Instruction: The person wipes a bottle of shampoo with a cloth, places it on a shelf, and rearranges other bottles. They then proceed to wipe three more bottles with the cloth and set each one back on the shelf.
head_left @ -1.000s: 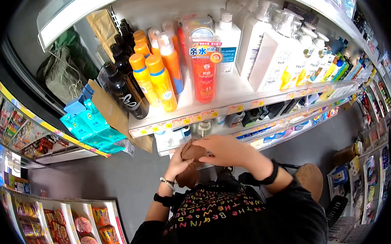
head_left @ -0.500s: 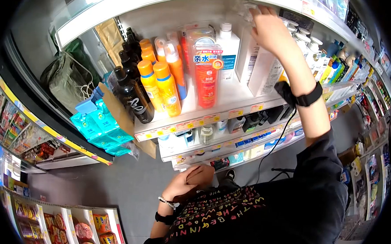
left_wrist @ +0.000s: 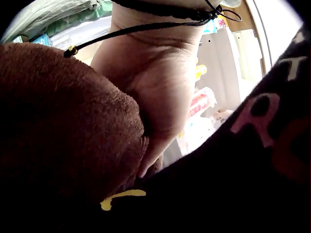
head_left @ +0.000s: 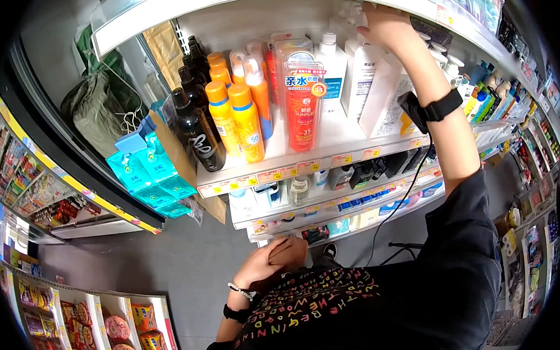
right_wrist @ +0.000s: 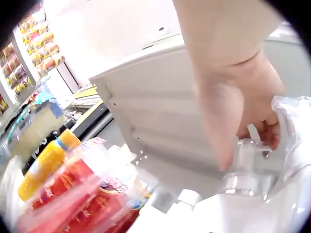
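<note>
R hand (head_left: 389,30) is up above & to the R of the red sunscreen pack (head_left: 303,113), reaching over the shelf (head_left: 339,129) to a clear pump top (right_wrist: 246,160) among tall white btls. In R wrist view its thumb points down beside the pump top, other fingers bent past it, some space b/w thumb & fingers; can't tell if it touches or has a grip. L hand (head_left: 259,266) is well below the red pack, close to the person's dark shirt (head_left: 380,313), fingers curled round a brown cloth (head_left: 290,253); L wrist view has the fuzzy cloth large & close, fingertips mostly hid. R of the red pack: a tall white btl w/ dark print (head_left: 359,78), then a white box (head_left: 381,107). Just behind the pack, slightly R: a white btl w/ blue-green label (head_left: 333,70). L of the pack: orange btls (head_left: 259,95), then yellow btls (head_left: 248,126), then black btls (head_left: 200,133) furthest. Teal packets (head_left: 147,174) hang lower, well L of the pack. Price tags (head_left: 293,172) run along the shelf edge below it. R wrist, R of the pack, wears a black strap (head_left: 442,106); a thin cable (head_left: 405,194) hangs down from there.
</note>
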A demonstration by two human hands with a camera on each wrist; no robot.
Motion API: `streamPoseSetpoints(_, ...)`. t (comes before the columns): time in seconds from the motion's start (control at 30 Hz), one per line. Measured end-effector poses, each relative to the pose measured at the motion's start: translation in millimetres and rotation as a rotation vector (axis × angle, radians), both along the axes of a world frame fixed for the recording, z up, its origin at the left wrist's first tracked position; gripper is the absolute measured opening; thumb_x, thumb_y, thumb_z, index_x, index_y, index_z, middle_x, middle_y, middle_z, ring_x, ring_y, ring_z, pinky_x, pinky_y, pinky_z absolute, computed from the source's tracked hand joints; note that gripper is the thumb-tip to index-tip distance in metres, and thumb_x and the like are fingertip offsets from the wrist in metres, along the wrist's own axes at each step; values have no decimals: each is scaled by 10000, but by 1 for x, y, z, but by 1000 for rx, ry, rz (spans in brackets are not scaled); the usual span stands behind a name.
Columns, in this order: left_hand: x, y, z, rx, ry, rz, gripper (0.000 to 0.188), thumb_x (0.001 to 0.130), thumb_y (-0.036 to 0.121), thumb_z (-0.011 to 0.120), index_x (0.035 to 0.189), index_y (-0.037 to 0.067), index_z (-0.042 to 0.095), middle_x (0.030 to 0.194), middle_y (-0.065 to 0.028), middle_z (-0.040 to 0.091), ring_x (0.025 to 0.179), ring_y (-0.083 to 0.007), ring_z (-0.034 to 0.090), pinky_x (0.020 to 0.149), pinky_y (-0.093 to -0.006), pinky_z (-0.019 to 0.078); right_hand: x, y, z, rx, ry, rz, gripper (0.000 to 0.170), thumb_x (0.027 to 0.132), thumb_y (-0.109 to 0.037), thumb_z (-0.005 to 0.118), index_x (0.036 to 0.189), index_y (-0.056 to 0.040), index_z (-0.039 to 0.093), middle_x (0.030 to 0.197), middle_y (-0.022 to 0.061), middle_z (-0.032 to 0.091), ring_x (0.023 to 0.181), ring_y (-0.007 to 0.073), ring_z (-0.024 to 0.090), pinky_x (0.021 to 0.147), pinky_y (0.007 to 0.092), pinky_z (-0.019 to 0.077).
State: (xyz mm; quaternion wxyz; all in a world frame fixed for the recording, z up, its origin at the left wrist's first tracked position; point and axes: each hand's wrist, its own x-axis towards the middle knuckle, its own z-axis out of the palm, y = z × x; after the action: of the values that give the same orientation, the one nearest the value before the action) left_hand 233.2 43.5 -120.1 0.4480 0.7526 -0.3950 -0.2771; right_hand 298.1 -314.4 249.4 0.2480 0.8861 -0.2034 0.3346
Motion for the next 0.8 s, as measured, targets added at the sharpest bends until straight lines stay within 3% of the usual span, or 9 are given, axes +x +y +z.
streamPoseSetpoints(0.07,-1,-1,1,4,-47,9,684,676,149,687,1312,131,435,1158,-192,585,1067,-367,552,882,-400,465,-6,7,-5,20,-17,19,639,706,-301,671,1235,13,499,1301,242,454,1241,372,397,1043,445,304)
streamPoseSetpoints(0.13,-1,-3,-3,12,-49,6,685,674,154,688,1311,133,436,1158,-192,585,1063,-366,554,881,-400,465,2,-10,-17,-194,-186,170,562,732,-295,646,1184,16,529,1236,247,498,1183,371,447,1011,442,337)
streamPoseSetpoints(0.27,-1,-8,-1,22,-74,-13,682,675,173,685,1310,138,439,1155,-191,586,1053,-365,558,871,-398,470,4,-16,-9,-117,-151,218,523,748,-270,627,1177,14,534,1206,240,522,1147,373,475,989,435,356)
streamPoseSetpoints(0.53,1,-14,-1,58,-109,-37,673,685,196,686,1311,147,441,1142,-185,594,1028,-375,566,860,-402,474,33,-40,-14,-153,-346,187,448,788,-228,586,1157,24,543,1161,236,551,1087,385,515,949,444,388)
streamPoseSetpoints(0.67,1,-12,-6,-18,-100,-27,689,683,173,695,1320,151,435,1138,-190,593,1022,-383,565,865,-403,474,-10,-26,-12,-203,-180,271,372,820,-225,559,1116,0,556,1103,235,563,1041,390,530,916,452,407)
streamPoseSetpoints(0.73,2,-10,-10,-12,-66,-18,694,681,156,695,1324,152,433,1148,-191,588,1035,-383,560,872,-402,472,-19,-45,-11,-31,-11,229,425,770,-251,632,1136,-41,572,1034,195,617,978,340,585,862,389,465)
streamPoseSetpoints(0.8,2,-8,-12,-5,-29,-9,700,680,140,695,1327,153,430,1158,-191,584,1048,-383,554,879,-401,469,-33,-52,-13,23,-54,270,419,778,-267,636,1123,-37,578,989,195,628,931,341,600,841,383,472)
